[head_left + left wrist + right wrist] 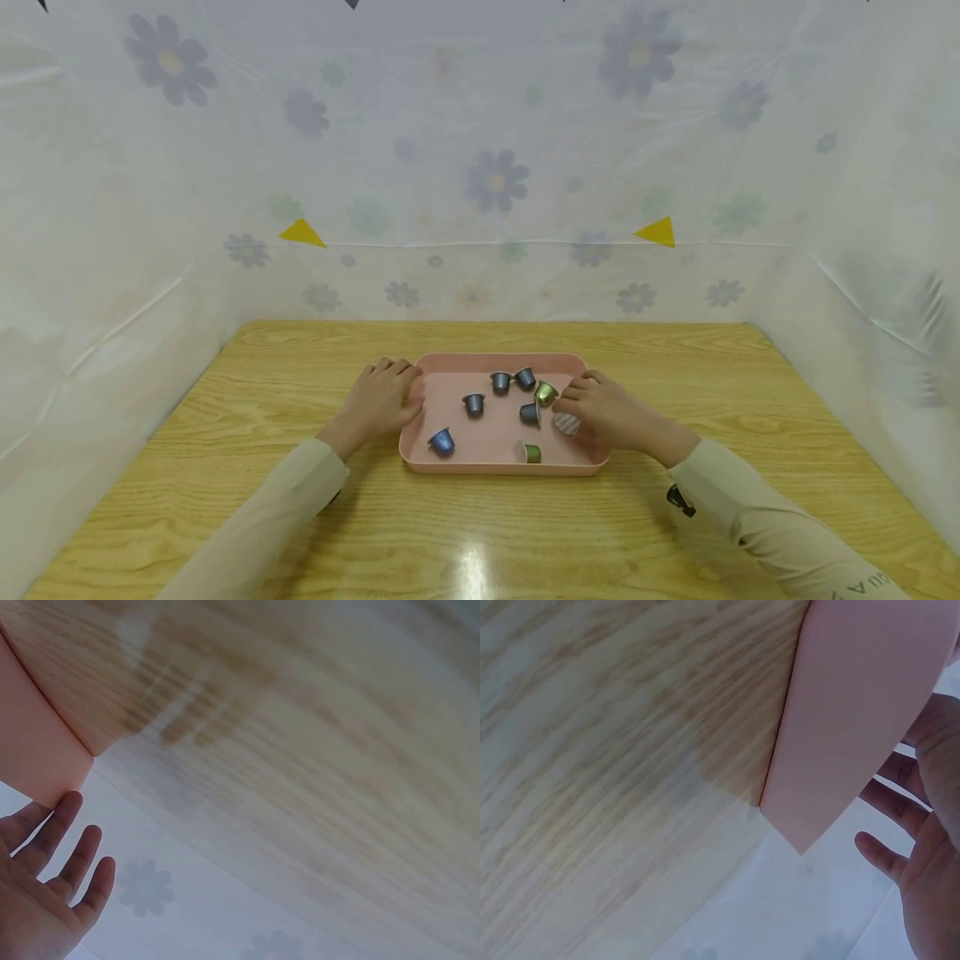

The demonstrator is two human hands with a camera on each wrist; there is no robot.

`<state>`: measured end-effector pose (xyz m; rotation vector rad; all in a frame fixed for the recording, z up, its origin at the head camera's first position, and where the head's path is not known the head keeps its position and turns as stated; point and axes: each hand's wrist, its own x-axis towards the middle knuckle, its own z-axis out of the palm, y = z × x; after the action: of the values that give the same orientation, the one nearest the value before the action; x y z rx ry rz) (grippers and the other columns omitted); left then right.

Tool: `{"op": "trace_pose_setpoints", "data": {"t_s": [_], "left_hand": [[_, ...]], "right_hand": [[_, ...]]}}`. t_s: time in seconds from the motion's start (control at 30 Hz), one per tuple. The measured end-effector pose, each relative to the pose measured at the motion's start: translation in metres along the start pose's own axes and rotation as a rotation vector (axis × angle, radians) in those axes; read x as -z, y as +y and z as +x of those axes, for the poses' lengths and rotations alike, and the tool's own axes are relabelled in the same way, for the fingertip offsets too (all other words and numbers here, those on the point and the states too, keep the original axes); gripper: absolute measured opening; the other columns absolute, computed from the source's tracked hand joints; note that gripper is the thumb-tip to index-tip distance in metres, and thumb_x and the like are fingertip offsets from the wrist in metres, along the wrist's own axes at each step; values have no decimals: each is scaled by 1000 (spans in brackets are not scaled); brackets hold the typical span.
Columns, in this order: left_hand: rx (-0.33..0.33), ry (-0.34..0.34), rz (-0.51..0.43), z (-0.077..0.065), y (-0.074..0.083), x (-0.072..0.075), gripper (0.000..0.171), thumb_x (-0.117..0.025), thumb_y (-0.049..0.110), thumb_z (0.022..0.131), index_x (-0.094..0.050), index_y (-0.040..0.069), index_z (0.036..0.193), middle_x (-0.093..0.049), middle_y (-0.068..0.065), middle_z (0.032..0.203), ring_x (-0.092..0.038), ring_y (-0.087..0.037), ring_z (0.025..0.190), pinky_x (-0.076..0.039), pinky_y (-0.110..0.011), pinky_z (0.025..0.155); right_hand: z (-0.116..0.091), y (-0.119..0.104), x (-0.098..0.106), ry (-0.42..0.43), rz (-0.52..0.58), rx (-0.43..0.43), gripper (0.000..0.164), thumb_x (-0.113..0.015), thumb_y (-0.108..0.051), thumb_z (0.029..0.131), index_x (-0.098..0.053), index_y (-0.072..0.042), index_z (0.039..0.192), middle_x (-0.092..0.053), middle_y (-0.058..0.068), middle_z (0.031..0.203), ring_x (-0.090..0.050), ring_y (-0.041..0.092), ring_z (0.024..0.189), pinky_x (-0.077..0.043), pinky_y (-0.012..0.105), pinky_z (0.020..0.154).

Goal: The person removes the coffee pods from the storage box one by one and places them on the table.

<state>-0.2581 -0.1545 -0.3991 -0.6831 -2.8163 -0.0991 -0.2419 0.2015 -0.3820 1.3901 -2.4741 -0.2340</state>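
A pink tray (465, 469) lies on the wooden table with several coffee capsules in it. My left hand (381, 398) is at the tray's left rim, its fingers mostly straight in the left wrist view, with fingertips against the tray's corner. My right hand (603, 410) reaches over the right rim into the tray. Right below its fingers sits a capsule with a striped lid (567, 424); whether the fingertips pinch it is hidden. Closest to that hand are a green capsule (546, 392) and a dark grey capsule (530, 413).
Other dark capsules (500, 382) lie toward the tray's back and middle. A blue capsule (442, 442) is at front left, and another green capsule (532, 453) near the front wall. Flowered white sheeting (480, 275) encloses the table (375, 533) at the back and sides.
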Motion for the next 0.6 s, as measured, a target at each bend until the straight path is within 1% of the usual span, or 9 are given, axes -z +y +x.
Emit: {"op": "trace_pose_setpoints", "data": {"t_s": [0.2,0.37,0.6], "left_hand": [[-3,1,-3,0,0,0,42,-55,35,86,-57,11,121,-58,-6,118,-51,-29,107,-42,-48,91],[0,-5,0,0,0,0,42,-54,35,86,-57,11,121,-58,-6,118,-51,-29,108,-42,-49,91],[5,-8,3,0,0,-1,42,-54,35,87,-57,11,121,-58,-6,118,-51,-29,108,-43,-48,90]], "right_hand": [[-2,7,-1,36,18,-12,35,-76,-11,70,-66,-16,103,-65,-3,96,-58,17,92,-45,43,88],[-3,12,-2,66,28,-13,35,-77,-12,68,-66,-15,102,-64,-3,94,-57,16,91,-45,42,85],[-3,17,1,128,92,-32,38,-78,-14,65,-65,-11,101,-64,1,94,-58,19,90,-46,42,85]]}}
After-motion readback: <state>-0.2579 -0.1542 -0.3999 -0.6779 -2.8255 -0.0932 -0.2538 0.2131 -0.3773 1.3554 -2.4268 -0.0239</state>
